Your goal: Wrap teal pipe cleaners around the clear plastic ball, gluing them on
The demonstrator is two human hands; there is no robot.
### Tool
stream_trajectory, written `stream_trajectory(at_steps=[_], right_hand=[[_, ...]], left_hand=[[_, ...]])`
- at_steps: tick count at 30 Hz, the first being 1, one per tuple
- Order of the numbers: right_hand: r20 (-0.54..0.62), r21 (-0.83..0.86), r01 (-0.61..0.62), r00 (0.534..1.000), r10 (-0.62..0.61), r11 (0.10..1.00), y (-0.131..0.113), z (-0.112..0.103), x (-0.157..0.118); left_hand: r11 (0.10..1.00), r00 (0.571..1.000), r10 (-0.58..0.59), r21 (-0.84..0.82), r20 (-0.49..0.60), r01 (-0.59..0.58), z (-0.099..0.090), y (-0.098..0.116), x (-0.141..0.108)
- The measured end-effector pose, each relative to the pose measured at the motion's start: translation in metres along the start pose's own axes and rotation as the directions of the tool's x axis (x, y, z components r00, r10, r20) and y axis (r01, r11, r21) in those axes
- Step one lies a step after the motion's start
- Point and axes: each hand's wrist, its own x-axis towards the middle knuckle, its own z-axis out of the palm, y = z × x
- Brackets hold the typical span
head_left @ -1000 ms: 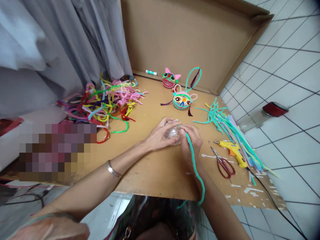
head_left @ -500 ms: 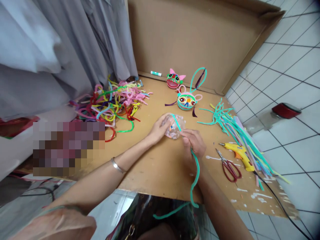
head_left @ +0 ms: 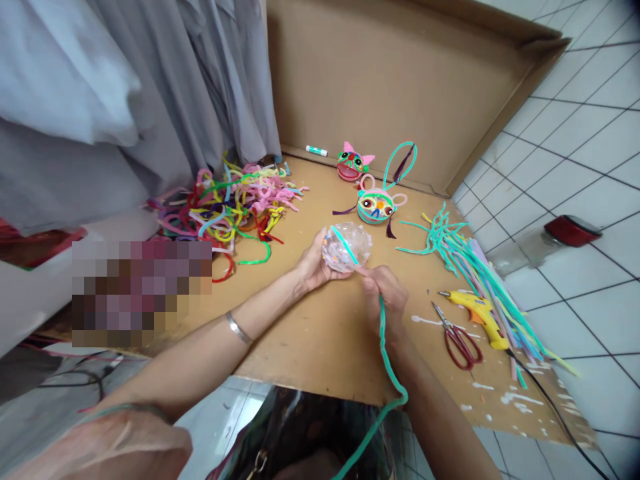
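Observation:
My left hand [head_left: 316,263] cradles a clear plastic ball [head_left: 361,241] with small coloured specks, its fingers curled round the left side and underneath. Across the ball's front runs a slanting strip of teal pipe cleaner [head_left: 345,245]. My right hand [head_left: 386,293] pinches that same pipe cleaner at the ball's lower right edge. From the right hand its long tail hangs past the table edge over my lap. Behind the ball sits a finished-looking face ornament [head_left: 376,207] with pink loop ears and purple tassels; a red face ornament [head_left: 350,163] with pink pointed ears stands farther back.
Tangled coloured pipe cleaners [head_left: 240,200] are heaped at the left. On the right lie straight teal and pastel pipe cleaners [head_left: 480,273], a yellow glue gun [head_left: 477,313] with its cord, and red-handled scissors [head_left: 460,343]. A cardboard panel [head_left: 400,80] rises behind, with a marker-like tube [head_left: 317,151] before it.
The ball has been turned in my left hand, whose fingers have shifted lower round it. The teal strip now lies farther left across the front, and its hanging tail has swung.

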Motion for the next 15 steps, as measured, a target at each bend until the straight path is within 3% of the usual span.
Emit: stream_trajectory(at_steps=[3,5,7,9,11,15], right_hand=[[0.007,0.053,-0.073,0.997,0.073,0.996,-0.001,-0.001,0.000],[0.019,0.133,-0.199,0.980,0.199,0.971,-0.002,-0.002,0.000],[0.049,0.240,-0.355,0.934,0.354,0.903,-0.002,-0.002,0.000],[0.102,0.370,-0.500,0.860,0.500,0.783,0.000,-0.002,0.001],[0.168,0.526,-0.602,0.766,0.621,0.600,0.003,0.000,0.002],[0.311,0.731,-0.648,0.595,0.742,0.213,0.009,0.004,0.004]], left_hand=[[0.991,0.999,-0.026,-0.130,0.044,0.032,-0.001,0.002,0.001],[0.977,0.997,-0.048,-0.205,0.064,0.060,-0.002,0.004,0.001],[0.961,0.994,-0.068,-0.263,0.086,0.089,-0.002,0.006,0.001],[0.943,0.992,-0.066,-0.317,0.105,0.097,-0.002,0.008,0.000],[0.928,0.992,-0.057,-0.361,0.116,0.096,-0.002,0.009,-0.001],[0.914,0.994,-0.053,-0.397,0.098,0.088,0.000,0.008,-0.004]])
